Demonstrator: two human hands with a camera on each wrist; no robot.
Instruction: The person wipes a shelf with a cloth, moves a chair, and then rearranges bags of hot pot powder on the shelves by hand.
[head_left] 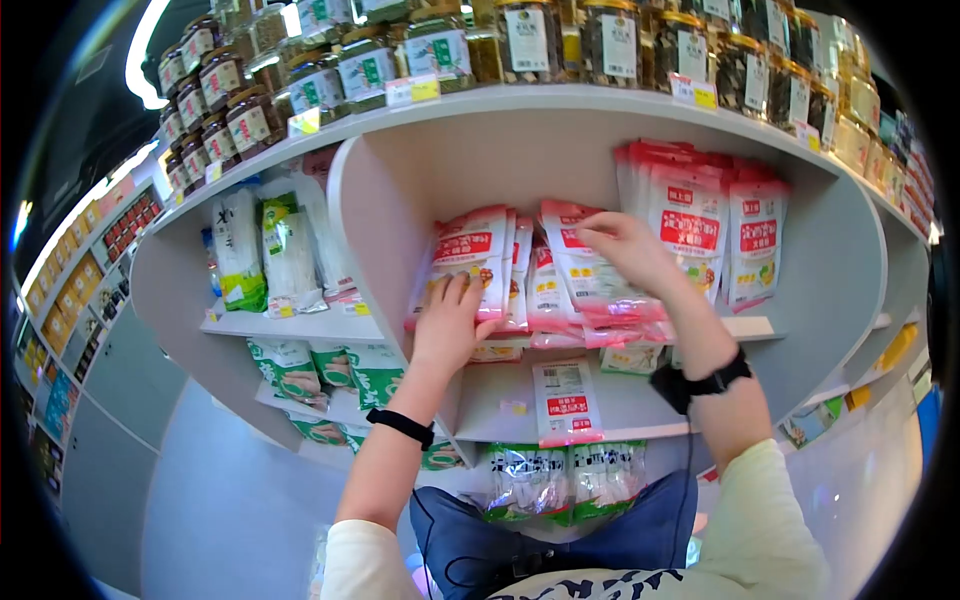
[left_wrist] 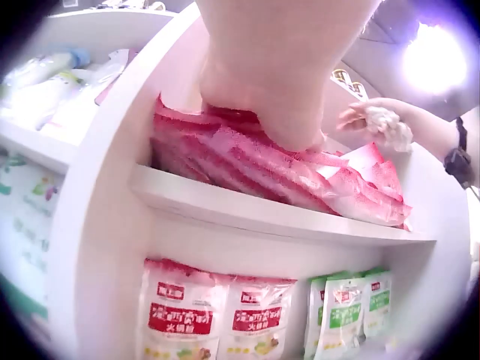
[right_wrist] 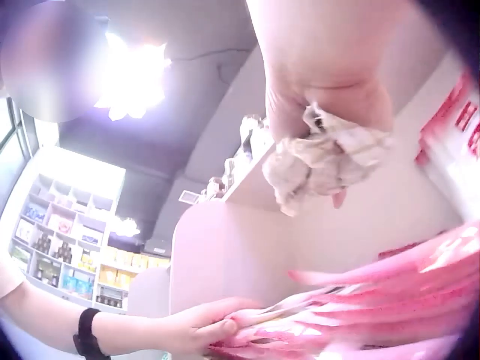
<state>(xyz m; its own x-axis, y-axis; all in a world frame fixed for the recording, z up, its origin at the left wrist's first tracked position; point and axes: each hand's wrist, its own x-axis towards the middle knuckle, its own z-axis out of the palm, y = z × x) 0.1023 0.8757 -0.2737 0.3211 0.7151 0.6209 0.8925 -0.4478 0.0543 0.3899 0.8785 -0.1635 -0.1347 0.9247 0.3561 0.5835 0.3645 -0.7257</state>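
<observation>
Red-and-white plastic packets point(head_left: 469, 240) stand in a row on the middle shelf. On the leftmost ones my left hand point(head_left: 450, 325) rests with fingers extended over the packet face, its thumb out at the side; the right wrist view shows this hand point(right_wrist: 206, 324) against the pink packet edges. A crumpled pale cloth point(right_wrist: 326, 161) is bunched in my right hand point(head_left: 632, 252), whose fingers curl round it. That hand is raised over the packets point(head_left: 575, 255) in the middle of the row. In the left wrist view the cloth point(left_wrist: 388, 127) hangs below the fingers.
A white divider point(head_left: 365, 230) separates this bay from noodle-like bags point(head_left: 240, 250) at left. Jars point(head_left: 530, 40) line the shelf above. More red packets point(head_left: 690, 215) stand at right. One packet point(head_left: 567, 402) lies on the lower shelf, with green-edged bags point(head_left: 527, 480) beneath.
</observation>
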